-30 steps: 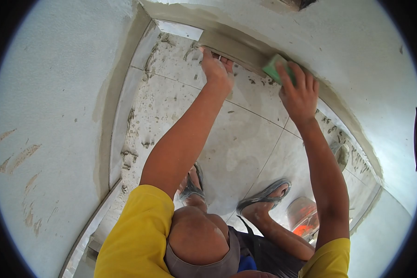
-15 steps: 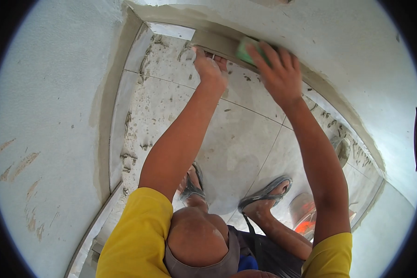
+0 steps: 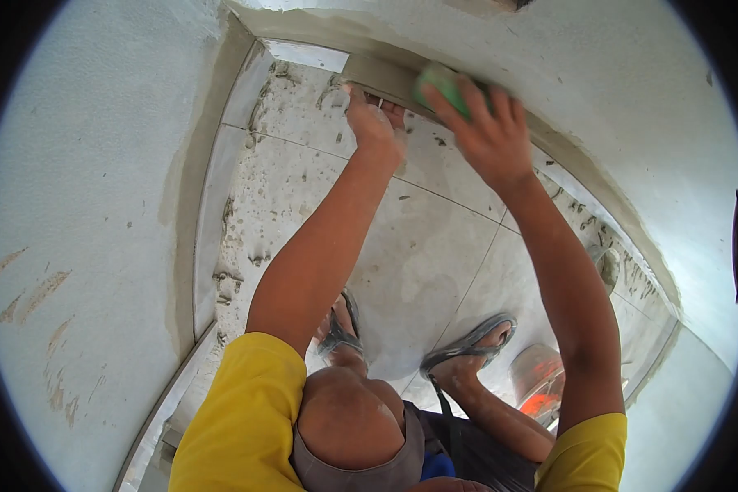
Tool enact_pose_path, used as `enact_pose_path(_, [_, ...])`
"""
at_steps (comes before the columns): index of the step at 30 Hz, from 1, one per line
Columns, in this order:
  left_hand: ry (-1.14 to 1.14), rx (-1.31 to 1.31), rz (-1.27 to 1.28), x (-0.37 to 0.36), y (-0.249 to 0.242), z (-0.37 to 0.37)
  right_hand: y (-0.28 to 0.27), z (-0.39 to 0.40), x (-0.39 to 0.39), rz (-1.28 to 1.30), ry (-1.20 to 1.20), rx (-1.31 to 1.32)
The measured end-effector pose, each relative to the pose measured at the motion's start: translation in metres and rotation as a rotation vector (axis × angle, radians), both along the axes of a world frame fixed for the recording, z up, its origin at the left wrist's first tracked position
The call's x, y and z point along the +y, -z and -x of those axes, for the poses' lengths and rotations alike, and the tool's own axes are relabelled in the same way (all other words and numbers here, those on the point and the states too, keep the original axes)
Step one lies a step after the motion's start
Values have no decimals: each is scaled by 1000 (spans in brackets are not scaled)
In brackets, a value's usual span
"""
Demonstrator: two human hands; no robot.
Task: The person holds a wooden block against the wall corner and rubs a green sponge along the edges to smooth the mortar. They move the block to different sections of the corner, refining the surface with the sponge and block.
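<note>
My left hand [image 3: 375, 123] is at the foot of the far wall, its fingers curled under the lower edge of a flat, grey-brown board [image 3: 381, 75]. The board lies along the wall base, and its far end runs behind my other hand. In my right hand [image 3: 490, 135] is a green sponge [image 3: 444, 84], pressed against the band of wet-looking mortar beside the board. My fingers lie over the sponge's right side and hide part of it.
Light tile skirting [image 3: 307, 55] borders the wall under a mortar band [image 3: 190, 205]. Mortar crumbs dot the tiled floor [image 3: 418, 238]. A bucket with orange marks [image 3: 539, 377] stands near my sandalled foot [image 3: 471, 348]. A round object [image 3: 607, 266] lies by the right wall.
The right hand and green sponge have shifted slightly left along the wall base. My left hand stays at the board in nearly the same place.
</note>
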State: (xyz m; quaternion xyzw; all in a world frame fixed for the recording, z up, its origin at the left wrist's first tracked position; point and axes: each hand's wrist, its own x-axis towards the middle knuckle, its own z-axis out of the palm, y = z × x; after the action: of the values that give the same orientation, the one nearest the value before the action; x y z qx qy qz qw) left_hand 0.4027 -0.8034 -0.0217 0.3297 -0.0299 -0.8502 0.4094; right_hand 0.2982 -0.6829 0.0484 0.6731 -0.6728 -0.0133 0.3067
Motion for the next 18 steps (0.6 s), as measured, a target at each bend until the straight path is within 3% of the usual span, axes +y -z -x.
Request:
enact_pose_path(5, [-23, 11, -34, 0, -1, 3, -14, 7, 50, -124, 121, -73])
enact_pose_path(9, [12, 27, 3, -2, 6, -1, -9, -27, -34, 55, -71, -131])
enact_pose_path(12, [58, 89, 49, -2, 8, -3, 2, -36, -73, 54, -68, -127])
enact_pose_path(18, [-26, -8, -48, -2, -3, 3, 0, 8, 41, -59, 109, -105])
